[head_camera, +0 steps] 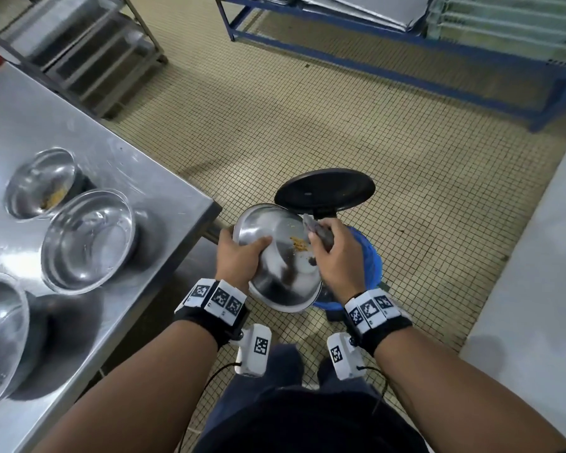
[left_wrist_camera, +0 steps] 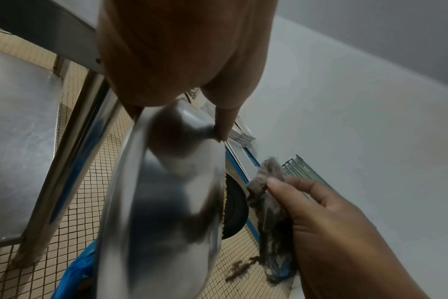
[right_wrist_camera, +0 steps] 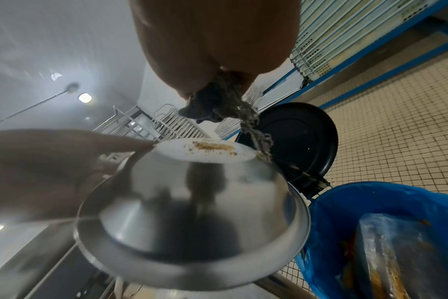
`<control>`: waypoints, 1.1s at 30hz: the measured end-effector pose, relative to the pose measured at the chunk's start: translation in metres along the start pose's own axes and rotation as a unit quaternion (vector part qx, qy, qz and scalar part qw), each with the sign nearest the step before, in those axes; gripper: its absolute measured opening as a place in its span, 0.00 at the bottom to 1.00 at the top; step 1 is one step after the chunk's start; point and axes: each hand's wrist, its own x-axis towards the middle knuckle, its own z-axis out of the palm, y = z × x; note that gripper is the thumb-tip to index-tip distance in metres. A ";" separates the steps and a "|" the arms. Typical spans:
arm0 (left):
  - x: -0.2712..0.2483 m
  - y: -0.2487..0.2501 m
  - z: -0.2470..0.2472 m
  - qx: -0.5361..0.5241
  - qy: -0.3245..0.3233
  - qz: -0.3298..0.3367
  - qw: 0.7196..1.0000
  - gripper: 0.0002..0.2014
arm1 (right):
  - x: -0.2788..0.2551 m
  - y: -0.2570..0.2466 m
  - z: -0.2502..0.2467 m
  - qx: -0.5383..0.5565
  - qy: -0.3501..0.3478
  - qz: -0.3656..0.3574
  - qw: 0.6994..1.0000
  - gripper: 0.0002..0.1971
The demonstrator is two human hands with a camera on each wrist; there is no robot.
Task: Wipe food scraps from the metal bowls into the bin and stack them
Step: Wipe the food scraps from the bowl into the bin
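Over the open bin (head_camera: 371,256), beside the steel table's (head_camera: 164,204) corner: the left hand (head_camera: 239,256) holds a metal bowl (head_camera: 275,256) tilted, thumb curled over the near rim onto the inner wall, the other fingers behind the outside and hidden from the head view. Right hand (head_camera: 337,256) is closed round a grey rag (head_camera: 317,228), a frayed end poking out at the bowl's far rim. Orange scraps (head_camera: 299,245) sit on the bowl's inner wall, just beside the rag.

Blue liner of the bin holds a clear plastic wrapper and some scraps, per the right wrist view. Black lid (head_camera: 324,191) stands up behind the bowl.

Risks, as I judge them:
- Bowl's mouth faces partly toward the person, and only its right half seems to overhang the liner. A wipe pushed toward the near rim could drop scraps on the tiled floor (head_camera: 340,125) or the trousers rather than in the bin.
- Grip is at one rim only, on slick steel. A firm push from the rag could turn the bowl in the hand or knock it loose.
- Loose threads hang from the rag; they may drag crumbs back or catch the rim.
- If the lid is pedal-held, which I cannot tell, it could fall onto the bowl.

Still on the table: three bowls, unstacked. Far one (head_camera: 41,184) has yellow scraps; middle one (head_camera: 89,240) looks clean; nearest (head_camera: 0,335) cut off by the frame.
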 end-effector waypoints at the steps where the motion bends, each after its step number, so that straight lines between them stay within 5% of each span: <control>1: 0.000 0.001 0.002 0.006 -0.002 0.003 1.000 0.33 | -0.002 -0.001 0.003 0.000 -0.010 -0.020 1.000 0.11; 5: -0.001 0.005 0.012 0.017 -0.004 0.018 1.000 0.29 | -0.013 0.006 0.013 -0.039 -0.062 -0.113 0.991 0.16; 13: -0.004 0.006 0.010 0.014 -0.008 0.041 0.999 0.35 | -0.008 0.029 0.007 -0.064 -0.039 -0.035 0.997 0.20; 18: -0.009 0.005 0.012 0.013 -0.010 0.062 0.998 0.37 | 0.000 -0.002 0.006 -0.036 0.015 -0.098 0.994 0.17; 22: -0.009 0.007 0.013 -0.005 -0.003 0.070 0.998 0.38 | -0.015 0.007 0.017 -0.056 -0.044 -0.130 0.989 0.17; 33: -0.009 0.002 0.007 -0.010 0.009 0.089 0.996 0.38 | -0.017 0.044 0.002 -0.038 0.022 0.027 0.999 0.19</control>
